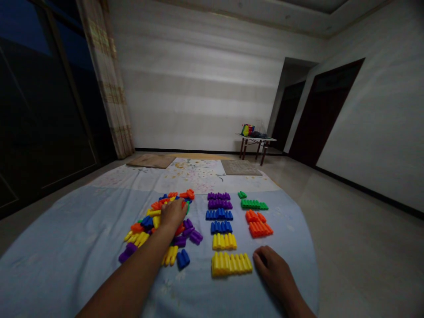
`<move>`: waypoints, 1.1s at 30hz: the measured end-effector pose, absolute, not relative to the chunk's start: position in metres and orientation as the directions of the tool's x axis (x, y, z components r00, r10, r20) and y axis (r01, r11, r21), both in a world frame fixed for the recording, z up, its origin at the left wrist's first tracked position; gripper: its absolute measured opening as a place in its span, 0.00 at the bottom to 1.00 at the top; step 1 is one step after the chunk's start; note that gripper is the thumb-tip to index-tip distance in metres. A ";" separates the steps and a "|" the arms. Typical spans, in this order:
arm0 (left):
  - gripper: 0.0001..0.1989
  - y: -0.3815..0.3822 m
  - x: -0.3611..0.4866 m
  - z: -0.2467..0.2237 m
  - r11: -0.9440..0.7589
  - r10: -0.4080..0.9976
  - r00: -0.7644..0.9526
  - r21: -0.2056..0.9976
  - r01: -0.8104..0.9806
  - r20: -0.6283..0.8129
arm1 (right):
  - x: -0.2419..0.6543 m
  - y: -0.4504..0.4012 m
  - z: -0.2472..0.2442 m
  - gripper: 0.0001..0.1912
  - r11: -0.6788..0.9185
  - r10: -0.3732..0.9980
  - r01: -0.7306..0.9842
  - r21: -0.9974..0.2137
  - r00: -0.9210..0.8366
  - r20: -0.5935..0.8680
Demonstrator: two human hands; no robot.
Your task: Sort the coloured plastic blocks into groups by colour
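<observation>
My left hand (174,214) reaches into a heap of plastic building blocks in orange, yellow, blue, purple and green. Its fingers curl down among the pieces, and their tips are hidden, so what they hold does not show. An orange block (161,204) lies just left of it, and purple blocks (196,237) lie to its right. My right hand (270,263) rests on the cloth with its fingers curled in, beside a joined row of yellow blocks (232,264). Nothing shows in that hand.
Sorted by colour right of the heap are purple rows (220,204), blue rows (221,227), a shorter yellow row (224,241), green blocks (254,204) and orange blocks (260,229). Two flat boards (151,161) lie at the far edge. A small table (256,137) stands beyond.
</observation>
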State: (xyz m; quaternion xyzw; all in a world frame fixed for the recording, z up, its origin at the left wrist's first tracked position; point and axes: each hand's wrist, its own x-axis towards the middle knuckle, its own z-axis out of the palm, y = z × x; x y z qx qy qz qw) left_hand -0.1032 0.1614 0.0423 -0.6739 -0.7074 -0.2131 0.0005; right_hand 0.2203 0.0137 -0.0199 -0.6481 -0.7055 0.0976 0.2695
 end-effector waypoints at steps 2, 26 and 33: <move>0.16 0.170 -0.099 0.040 0.013 0.957 -0.105 0.321 0.947 0.269 | 0.220 0.014 -0.021 0.12 0.137 0.967 0.865 -0.482 -0.013 0.253; 0.20 0.177 -0.117 0.021 -0.193 0.979 0.163 0.285 0.939 0.124 | 0.217 0.011 -0.014 0.12 0.102 0.963 0.851 -0.515 0.045 0.265; 0.19 0.180 -0.120 0.027 -0.274 0.958 0.286 0.299 0.914 0.006 | 0.219 0.010 -0.017 0.16 0.052 0.978 0.842 -0.536 0.065 0.196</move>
